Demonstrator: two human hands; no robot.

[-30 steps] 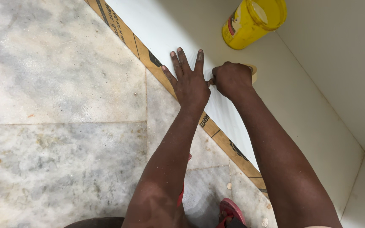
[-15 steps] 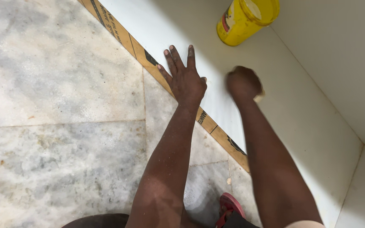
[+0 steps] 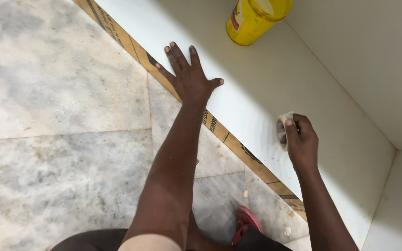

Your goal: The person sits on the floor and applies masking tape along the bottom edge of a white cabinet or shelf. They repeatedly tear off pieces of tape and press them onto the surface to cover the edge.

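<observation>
Pressing pad flat against panel

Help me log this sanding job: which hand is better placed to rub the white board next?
Right hand: it grips the worn sandpaper pad against the white board; the left hand lies flat, bracing.

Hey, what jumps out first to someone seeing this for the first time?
The left hand lies spread flat on the front edge of the white board surface. The right hand presses a small pale pad against the board. A yellow plastic tub stands at the top.
</observation>
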